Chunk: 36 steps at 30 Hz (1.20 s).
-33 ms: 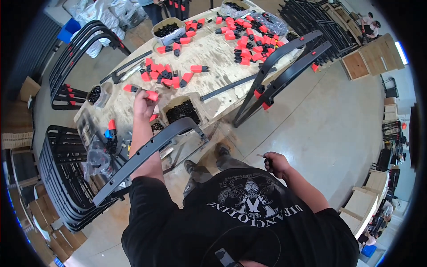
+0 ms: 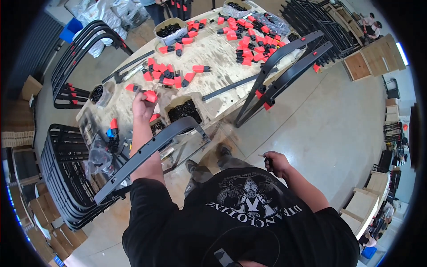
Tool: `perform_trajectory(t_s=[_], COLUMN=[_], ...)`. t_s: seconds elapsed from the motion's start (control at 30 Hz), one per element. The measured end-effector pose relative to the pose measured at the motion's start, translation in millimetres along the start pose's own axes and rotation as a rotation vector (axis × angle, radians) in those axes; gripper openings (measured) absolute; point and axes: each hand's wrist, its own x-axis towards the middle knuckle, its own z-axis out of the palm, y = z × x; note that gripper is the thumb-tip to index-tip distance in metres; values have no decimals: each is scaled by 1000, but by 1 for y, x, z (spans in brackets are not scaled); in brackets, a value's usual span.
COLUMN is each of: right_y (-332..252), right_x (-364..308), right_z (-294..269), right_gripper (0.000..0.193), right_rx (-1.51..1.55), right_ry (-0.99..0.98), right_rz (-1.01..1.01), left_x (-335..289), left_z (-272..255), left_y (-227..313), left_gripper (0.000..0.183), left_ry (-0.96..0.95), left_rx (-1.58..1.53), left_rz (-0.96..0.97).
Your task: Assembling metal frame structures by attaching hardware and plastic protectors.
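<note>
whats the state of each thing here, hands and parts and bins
left hand: raised over the table, closed on a red cap
right hand: low by the hip, pinching a small thin item
curved black frame: tilted, leaning at the table edge
bin of black parts: open, full

A red plastic cap point(image 2: 151, 95), gripped above the table's near edge.

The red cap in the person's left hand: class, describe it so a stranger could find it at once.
Start at the wooden worktable strewn with red-and-black caps. At its near edge, beside an open box of small black parts, the left hand is raised. The red cap sits in its fingertips: unlike the others, it is held above the tabletop, not lying on it.
</note>
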Motion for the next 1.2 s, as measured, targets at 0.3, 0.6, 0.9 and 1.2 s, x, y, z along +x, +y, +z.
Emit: perform_trajectory(t_s=[0.3,0.6,0.9,1.2], right_y=[-23,-20,-35,-44], right_x=[23,35,42,43], right_z=[51,82,115,110], right_gripper=[11,12,11,12], right_rx=[12,-68,-160,-221], right_ry=[-173,-266,-318,-296], right_rz=[-69,-102,-124,-128], left_x=[-119,-181,-150,-111], left_z=[-68,9,-108,-37], left_y=[35,39,-4,-19], left_gripper=[65,67,36,52], left_ry=[84,80,141,-75], left_rx=[739,1371,1704,2156], left_rz=[-67,-252,-3,-417])
